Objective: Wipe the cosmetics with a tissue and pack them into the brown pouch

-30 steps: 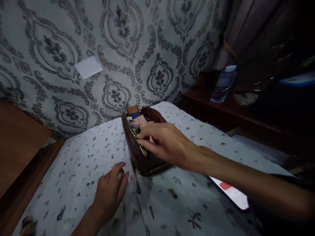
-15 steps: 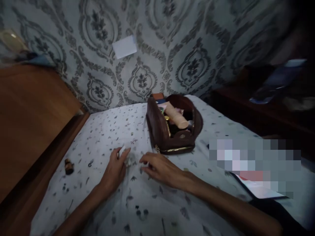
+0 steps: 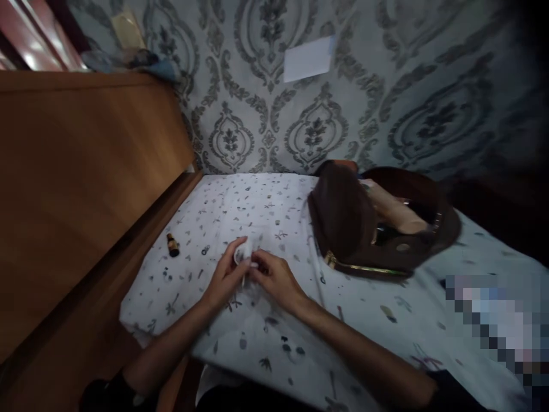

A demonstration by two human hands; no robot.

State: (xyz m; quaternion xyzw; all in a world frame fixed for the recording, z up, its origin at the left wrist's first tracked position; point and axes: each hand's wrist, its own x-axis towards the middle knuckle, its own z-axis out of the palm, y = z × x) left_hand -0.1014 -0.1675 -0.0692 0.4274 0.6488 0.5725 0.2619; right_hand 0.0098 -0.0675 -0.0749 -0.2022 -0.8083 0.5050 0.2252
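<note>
My left hand (image 3: 226, 273) grips a small white object (image 3: 246, 250) with a rounded, roll-like end between thumb and fingers. Its exact kind is hard to make out. Close against it, my right hand (image 3: 277, 279) has its fingers curled in a pinch at the object's right side, where a thin white bit shows between the fingertips. Both hands are just above the patterned white cloth (image 3: 253, 200). Right of them stands an open brown bag (image 3: 343, 212) with a gold zip, holding a beige tube (image 3: 397, 209) and other items partly hidden inside.
A small dark bottle with a gold-brown label (image 3: 172, 245) lies on the cloth at the left, near a wooden panel (image 3: 94, 171). A blurred-out flat item (image 3: 493, 315) lies at the right. Behind is a patterned wall with a white paper (image 3: 309, 59).
My right hand has come in from apart to meet the white object in my left hand. The view has turned left, so the bag sits further right and looks larger.
</note>
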